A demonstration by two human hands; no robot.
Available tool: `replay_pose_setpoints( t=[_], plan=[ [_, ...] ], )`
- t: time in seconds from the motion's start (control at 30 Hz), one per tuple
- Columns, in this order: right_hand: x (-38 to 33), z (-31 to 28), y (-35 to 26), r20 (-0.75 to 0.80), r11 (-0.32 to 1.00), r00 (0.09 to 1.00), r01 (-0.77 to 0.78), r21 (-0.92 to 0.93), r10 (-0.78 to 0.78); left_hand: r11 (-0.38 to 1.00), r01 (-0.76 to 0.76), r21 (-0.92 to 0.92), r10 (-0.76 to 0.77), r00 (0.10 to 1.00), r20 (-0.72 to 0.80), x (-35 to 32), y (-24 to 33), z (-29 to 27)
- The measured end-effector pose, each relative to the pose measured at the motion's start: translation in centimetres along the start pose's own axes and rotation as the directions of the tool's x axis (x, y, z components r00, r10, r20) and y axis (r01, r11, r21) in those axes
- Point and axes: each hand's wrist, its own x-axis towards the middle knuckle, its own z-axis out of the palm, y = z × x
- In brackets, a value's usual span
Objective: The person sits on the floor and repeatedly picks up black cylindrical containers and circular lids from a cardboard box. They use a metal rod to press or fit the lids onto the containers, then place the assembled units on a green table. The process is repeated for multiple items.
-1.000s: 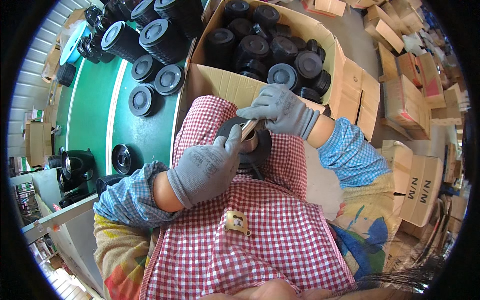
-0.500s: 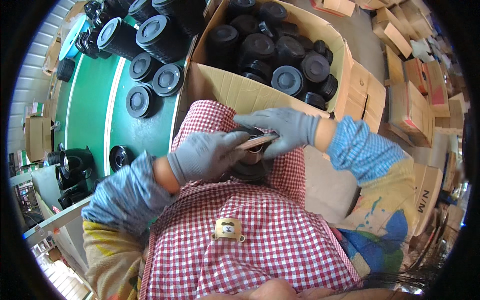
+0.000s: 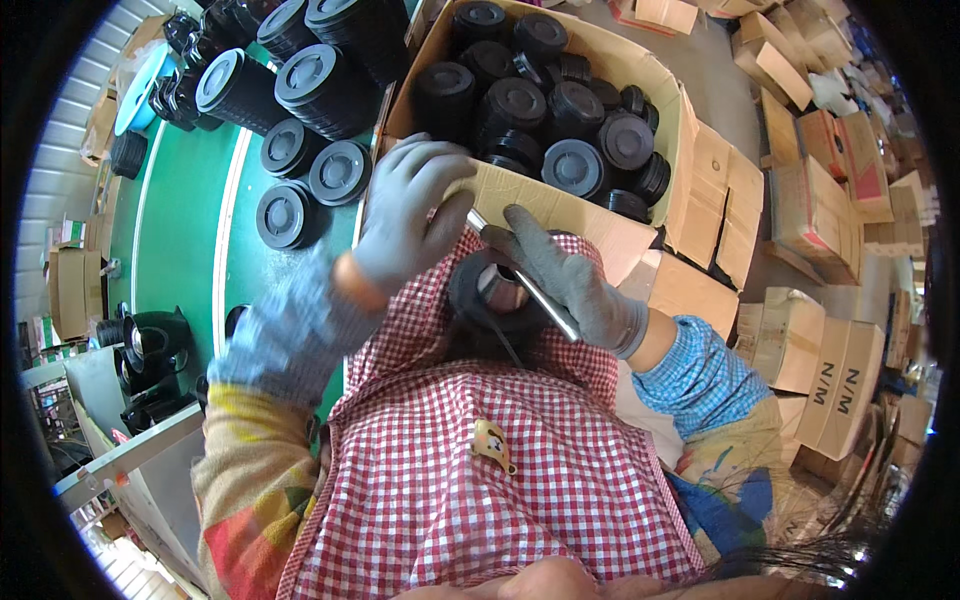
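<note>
Right hand grips a metal tool over a black round part; left hand is closed on the tool's far end. A slip could jab the glove or knock the part off the lap.

I've got a black round part on my lap — a ring-shaped piece with an open centre showing pale metal inside, lying against my checked apron. Across its top slants a thin silvery metal tool — one end up by the cardboard box's edge, the other down past the ring's right rim.
</note>
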Motion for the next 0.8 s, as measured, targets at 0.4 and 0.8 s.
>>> replay_pose_setpoints(
  t=[0.4, 0.8],
  plan=[
    [1.3, -3.7, -0.2, 0.018, 0.973, 0.987, -0.163, 0.164, 0.162, 0.985, -0.114, -0.133, 0.145, 0.957, 0.253, -3.5, 10.7, 7.2],
    [10.1, -5.8, 4.8, 0.148, 0.843, 0.968, 0.251, -0.475, -0.205, 0.933, -0.139, -0.331, 0.250, 0.913, 0.322, -3.1, 9.2, 7.8]
  ],
)
